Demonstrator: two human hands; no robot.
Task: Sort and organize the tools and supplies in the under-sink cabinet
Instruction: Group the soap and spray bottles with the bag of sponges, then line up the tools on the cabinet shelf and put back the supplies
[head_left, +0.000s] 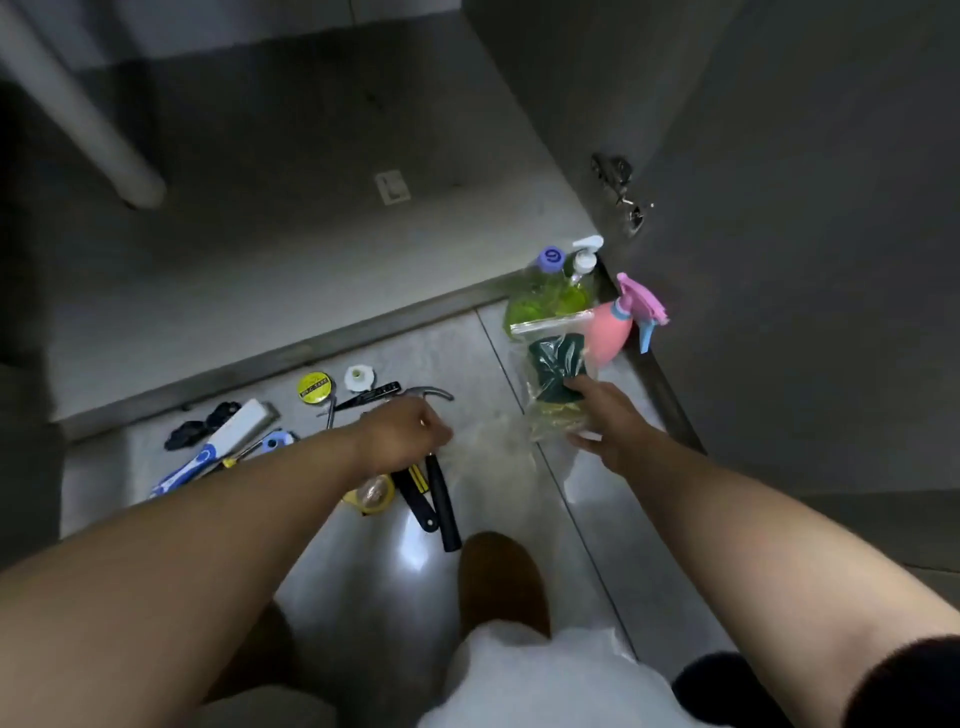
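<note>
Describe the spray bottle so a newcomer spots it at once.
Find the grey cabinet door on the right. At its foot, on the floor, sits a cluster of bottles. The spray bottle is the rightmost: pink body, purple-pink head, blue trigger, unlike the green-liquid bottles beside it.

Grey tiled floor (363, 582), bright glare patch on it. Brown slipper (501, 577) bottom centre, white garment (545, 686) just below. White pipe (78, 114) slants upper left. Metal hinge (621, 182) on door at right.
</note>
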